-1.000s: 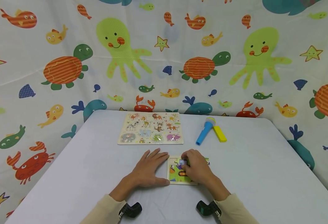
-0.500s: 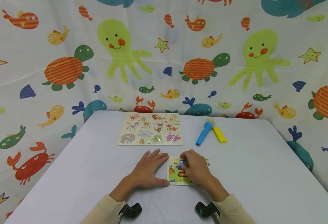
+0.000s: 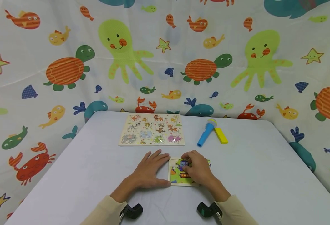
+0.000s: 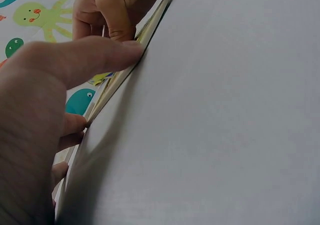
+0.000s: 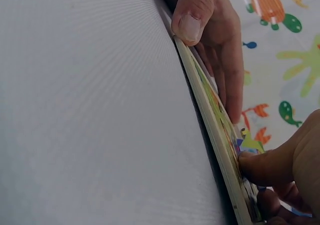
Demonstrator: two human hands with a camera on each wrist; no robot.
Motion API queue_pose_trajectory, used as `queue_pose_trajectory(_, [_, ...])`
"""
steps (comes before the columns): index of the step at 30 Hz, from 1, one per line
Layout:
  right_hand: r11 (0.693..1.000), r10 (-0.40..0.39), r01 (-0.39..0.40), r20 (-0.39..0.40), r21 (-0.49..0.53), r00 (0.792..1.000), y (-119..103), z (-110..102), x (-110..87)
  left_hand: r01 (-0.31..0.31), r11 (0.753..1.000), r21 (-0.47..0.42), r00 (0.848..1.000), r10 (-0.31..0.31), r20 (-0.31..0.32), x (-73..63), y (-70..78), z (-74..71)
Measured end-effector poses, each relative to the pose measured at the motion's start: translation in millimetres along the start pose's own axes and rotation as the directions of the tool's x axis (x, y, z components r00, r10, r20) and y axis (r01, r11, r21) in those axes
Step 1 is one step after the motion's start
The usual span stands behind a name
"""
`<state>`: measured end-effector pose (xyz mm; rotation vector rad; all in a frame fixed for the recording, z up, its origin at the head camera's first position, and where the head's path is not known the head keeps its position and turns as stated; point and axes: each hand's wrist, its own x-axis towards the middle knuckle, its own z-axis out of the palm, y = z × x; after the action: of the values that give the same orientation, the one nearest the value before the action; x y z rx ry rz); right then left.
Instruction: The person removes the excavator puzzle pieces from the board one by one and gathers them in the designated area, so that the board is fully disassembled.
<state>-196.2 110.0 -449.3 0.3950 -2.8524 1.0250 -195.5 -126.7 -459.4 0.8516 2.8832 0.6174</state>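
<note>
A small wooden jigsaw puzzle (image 3: 175,180) with a green vehicle picture lies in its pale frame near the front of the table. My left hand (image 3: 149,172) is spread at its left side, the thumb at the lower left corner and a fingertip at the upper left. In the right wrist view that thumb (image 5: 192,22) touches the frame's corner. Over the puzzle my right hand (image 3: 199,167) pinches a puzzle piece (image 3: 184,163) between thumb and curled fingers, hiding the puzzle's right part. Beyond its knuckles shows a colourful jigsaw-edged bit (image 3: 209,162).
Behind the puzzle lies a larger animal peg puzzle board (image 3: 151,129). To its right are a blue toy microphone (image 3: 206,133) and a yellow block (image 3: 221,135) close together. A sea-animal cloth (image 3: 165,62) hangs along the back of the white table (image 3: 255,175).
Both hands stay in place at the puzzle. The right thumb and fingers shift only slightly over the piece, and the view tilts a little.
</note>
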Motion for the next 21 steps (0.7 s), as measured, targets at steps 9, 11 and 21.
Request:
queue_pose_trajectory(9, [0.998,-0.017,0.018,-0.014,0.062,1.000,3.7,-0.7,0.8,0.004,1.000,-0.003,1.000,-0.004,0.000,0.5,0.6,-0.8])
queue_pose_trajectory(11, [0.997,-0.016,0.017,-0.009,0.078,1.000,4.7,-0.8,0.6,0.002,1.000,-0.006,1.000,-0.002,-0.001,0.2,0.4,-0.3])
queue_pose_trajectory(21, [0.988,0.021,-0.018,-0.017,0.156,1.000,5.9,0.1,0.7,-0.002,1.000,-0.014,1.000,0.002,-0.003,-1.3,1.0,-0.5])
